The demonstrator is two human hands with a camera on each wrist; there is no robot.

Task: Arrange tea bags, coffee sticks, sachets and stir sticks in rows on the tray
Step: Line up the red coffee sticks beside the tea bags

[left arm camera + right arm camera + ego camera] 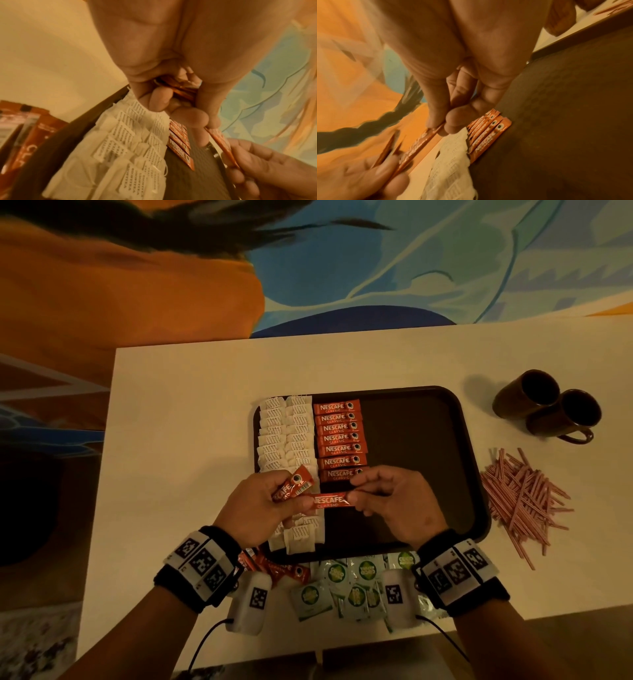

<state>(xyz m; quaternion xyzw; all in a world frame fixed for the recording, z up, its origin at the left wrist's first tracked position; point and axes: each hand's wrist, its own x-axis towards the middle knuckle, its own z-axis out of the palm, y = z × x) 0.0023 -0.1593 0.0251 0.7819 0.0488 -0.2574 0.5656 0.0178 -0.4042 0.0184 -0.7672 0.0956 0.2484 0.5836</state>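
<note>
A dark tray (411,440) holds two columns of white tea bags (286,433) along its left side. Beside them lies a column of red coffee sticks (339,440). Above the tray's near left part, my left hand (274,494) grips a small bundle of coffee sticks (294,484). My right hand (359,496) pinches the right end of a single coffee stick (330,501), whose left end reaches the left hand's fingers. The right wrist view shows thumb and finger (443,125) pinching that stick (419,143). In the left wrist view the bundle (181,92) sits inside the curled fingers.
Green sachets (352,583) and a few loose coffee sticks (284,570) lie on the table in front of the tray. A heap of pink stir sticks (524,498) lies to the tray's right. Two brown mugs (548,405) stand at the far right.
</note>
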